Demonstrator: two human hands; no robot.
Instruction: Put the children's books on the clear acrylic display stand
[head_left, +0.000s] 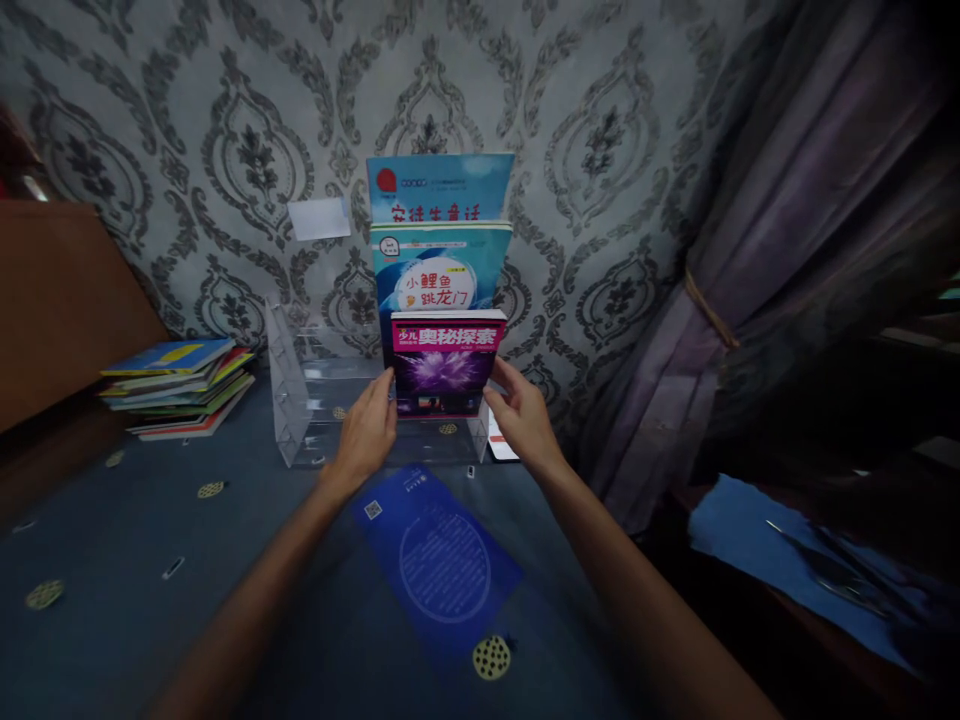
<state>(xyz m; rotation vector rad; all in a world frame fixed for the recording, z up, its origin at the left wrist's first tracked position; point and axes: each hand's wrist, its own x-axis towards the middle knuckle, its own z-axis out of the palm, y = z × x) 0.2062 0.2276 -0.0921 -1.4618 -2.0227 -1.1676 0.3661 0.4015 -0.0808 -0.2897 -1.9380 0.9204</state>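
Observation:
Between my two hands is a book with a magenta and purple cover (pixel 444 372), upright in the front of a clear tiered book rack (pixel 289 400). My left hand (pixel 369 422) grips its left edge, and my right hand (pixel 525 412) has its fingers and thumb around the right edge. Behind it stands a teal book (pixel 442 265) with a white oval on its cover. A taller light-blue book (pixel 441 188) rises at the back, its lower part hidden. On the cloth in front lies a blue book (pixel 442 570), face showing white print.
A stack of books (pixel 180 385) lies on the dark blue tablecloth (pixel 247 560) at the left. A white card (pixel 320 218) is near the patterned wall. A tied curtain (pixel 660 400) hangs at the right, above a blue cloth (pixel 742 530) with scissors-like metal tools. A phone-like object (pixel 504 446) sits beside the rack.

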